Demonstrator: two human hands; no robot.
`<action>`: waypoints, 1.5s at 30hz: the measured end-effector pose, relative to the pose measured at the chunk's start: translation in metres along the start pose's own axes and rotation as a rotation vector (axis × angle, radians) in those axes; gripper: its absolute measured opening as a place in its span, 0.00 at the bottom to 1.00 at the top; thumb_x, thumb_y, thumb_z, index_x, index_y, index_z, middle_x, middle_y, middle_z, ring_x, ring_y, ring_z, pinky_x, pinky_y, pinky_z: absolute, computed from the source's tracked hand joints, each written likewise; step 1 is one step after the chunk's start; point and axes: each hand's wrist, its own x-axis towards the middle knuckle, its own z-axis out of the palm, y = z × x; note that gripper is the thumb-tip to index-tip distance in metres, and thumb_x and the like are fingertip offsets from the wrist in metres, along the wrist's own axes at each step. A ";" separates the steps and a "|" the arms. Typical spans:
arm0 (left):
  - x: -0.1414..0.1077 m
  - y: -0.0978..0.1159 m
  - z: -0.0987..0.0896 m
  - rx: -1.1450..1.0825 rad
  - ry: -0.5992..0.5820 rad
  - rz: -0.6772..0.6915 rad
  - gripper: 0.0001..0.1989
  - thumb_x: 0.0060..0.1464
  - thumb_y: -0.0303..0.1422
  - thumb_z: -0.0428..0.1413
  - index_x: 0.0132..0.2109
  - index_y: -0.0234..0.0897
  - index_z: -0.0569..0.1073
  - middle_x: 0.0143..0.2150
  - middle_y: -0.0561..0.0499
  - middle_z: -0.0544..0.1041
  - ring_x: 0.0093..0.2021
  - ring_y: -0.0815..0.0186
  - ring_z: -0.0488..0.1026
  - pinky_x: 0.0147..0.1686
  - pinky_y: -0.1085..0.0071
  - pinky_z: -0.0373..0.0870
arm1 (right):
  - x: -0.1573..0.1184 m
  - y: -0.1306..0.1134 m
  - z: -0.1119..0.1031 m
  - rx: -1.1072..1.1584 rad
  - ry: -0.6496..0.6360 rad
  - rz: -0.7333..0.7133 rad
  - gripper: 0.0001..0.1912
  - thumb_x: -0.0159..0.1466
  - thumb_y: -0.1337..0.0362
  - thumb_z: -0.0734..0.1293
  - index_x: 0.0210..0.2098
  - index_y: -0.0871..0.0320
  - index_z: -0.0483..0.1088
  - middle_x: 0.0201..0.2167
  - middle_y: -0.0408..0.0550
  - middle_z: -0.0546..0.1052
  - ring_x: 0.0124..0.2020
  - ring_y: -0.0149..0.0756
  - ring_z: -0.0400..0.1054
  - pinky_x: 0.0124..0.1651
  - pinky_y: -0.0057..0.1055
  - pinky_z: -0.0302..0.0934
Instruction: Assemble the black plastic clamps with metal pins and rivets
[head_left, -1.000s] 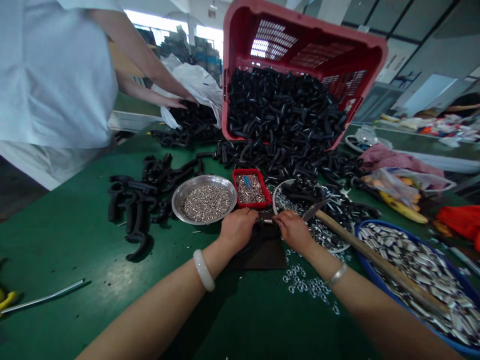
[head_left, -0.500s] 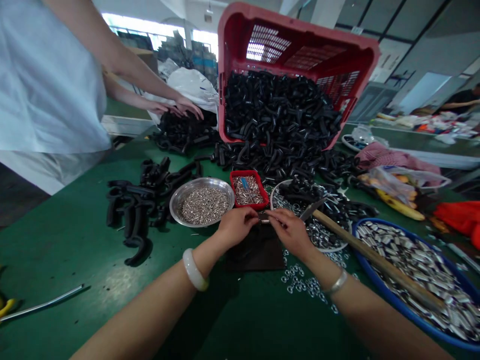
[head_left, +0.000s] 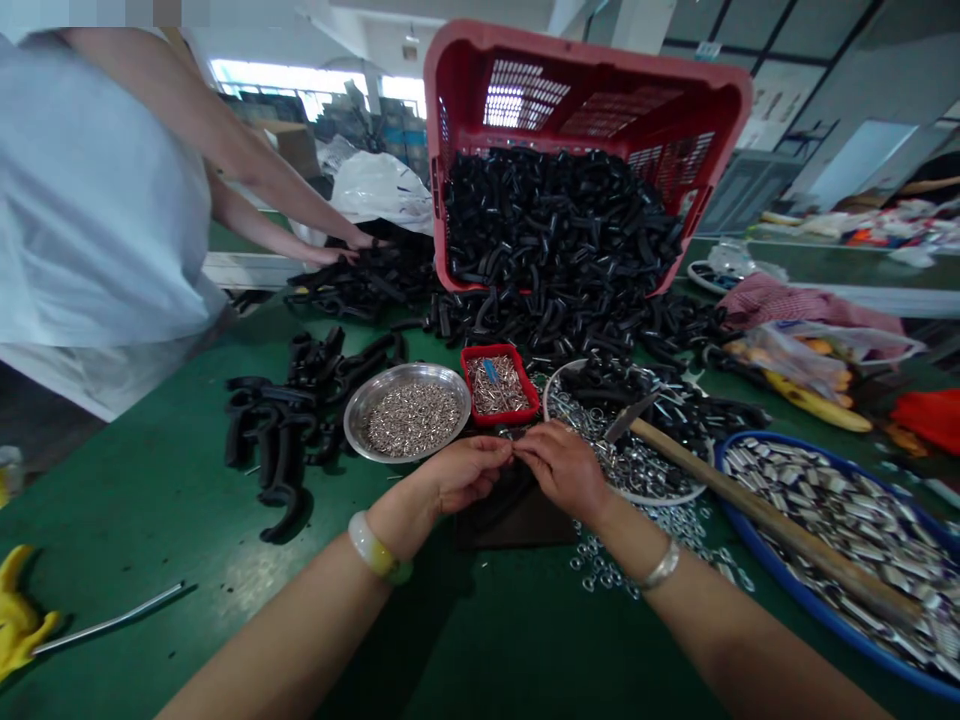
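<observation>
The left hand (head_left: 461, 475) and right hand (head_left: 562, 468) press together at the fingertips, pinching a tiny metal piece (head_left: 514, 449), too small to make out, above a black curved handle (head_left: 499, 507) on the desk (head_left: 150, 520).

Crate (head_left: 585, 110) lying tipped on table (head_left: 135, 590), handles (head_left: 555, 230) spilling out its front. Bowl (head_left: 407, 412) sitting left of tray (head_left: 500, 385), both just behind mat (head_left: 517, 510). Loose pile (head_left: 277, 430) lying left of bowl. Washers (head_left: 637, 565) scattering right of mat. Basin (head_left: 832, 540) sitting far right, knife (head_left: 765, 520) lying across it. Bananas (head_left: 817, 405) lying behind basin. Co-worker (head_left: 97, 220) standing left of table.
</observation>
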 end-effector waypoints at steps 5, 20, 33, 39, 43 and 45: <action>-0.004 0.002 0.004 0.064 0.053 0.012 0.06 0.50 0.31 0.54 0.36 0.34 0.68 0.26 0.58 0.64 0.17 0.81 0.49 0.16 0.81 0.43 | -0.003 -0.005 0.004 0.136 0.185 0.219 0.08 0.62 0.64 0.57 0.33 0.59 0.67 0.31 0.48 0.72 0.35 0.32 0.67 0.39 0.30 0.61; -0.003 -0.002 -0.008 1.041 0.454 0.511 0.06 0.48 0.30 0.53 0.35 0.39 0.73 0.33 0.55 0.76 0.33 0.69 0.71 0.36 0.71 0.65 | -0.011 0.009 0.005 0.036 -0.059 0.307 0.07 0.58 0.68 0.62 0.33 0.57 0.72 0.31 0.45 0.77 0.34 0.32 0.70 0.40 0.29 0.62; -0.007 -0.010 -0.007 1.349 0.561 0.543 0.09 0.54 0.36 0.49 0.40 0.45 0.73 0.38 0.54 0.76 0.38 0.67 0.72 0.36 0.72 0.65 | -0.024 0.001 0.021 -0.369 -0.088 0.157 0.14 0.60 0.72 0.57 0.42 0.59 0.70 0.37 0.50 0.75 0.40 0.35 0.67 0.42 0.29 0.60; -0.009 -0.015 -0.006 1.459 0.577 0.525 0.11 0.56 0.33 0.46 0.41 0.43 0.73 0.38 0.51 0.74 0.37 0.67 0.71 0.35 0.72 0.65 | -0.022 0.003 0.021 -0.406 -0.110 0.163 0.14 0.62 0.70 0.55 0.43 0.62 0.68 0.36 0.53 0.75 0.38 0.36 0.67 0.41 0.32 0.60; -0.007 -0.016 -0.008 1.476 0.563 0.524 0.12 0.57 0.32 0.45 0.42 0.42 0.73 0.37 0.50 0.74 0.38 0.66 0.70 0.36 0.72 0.65 | -0.018 0.000 0.018 -0.488 -0.194 0.111 0.15 0.61 0.73 0.55 0.43 0.63 0.68 0.35 0.54 0.74 0.38 0.38 0.67 0.42 0.32 0.59; -0.006 -0.016 -0.009 1.483 0.555 0.531 0.12 0.57 0.33 0.45 0.42 0.42 0.72 0.37 0.50 0.74 0.38 0.66 0.70 0.35 0.72 0.65 | -0.012 -0.005 0.015 -0.555 -0.280 0.062 0.16 0.59 0.75 0.55 0.44 0.64 0.67 0.34 0.54 0.74 0.38 0.39 0.66 0.42 0.33 0.58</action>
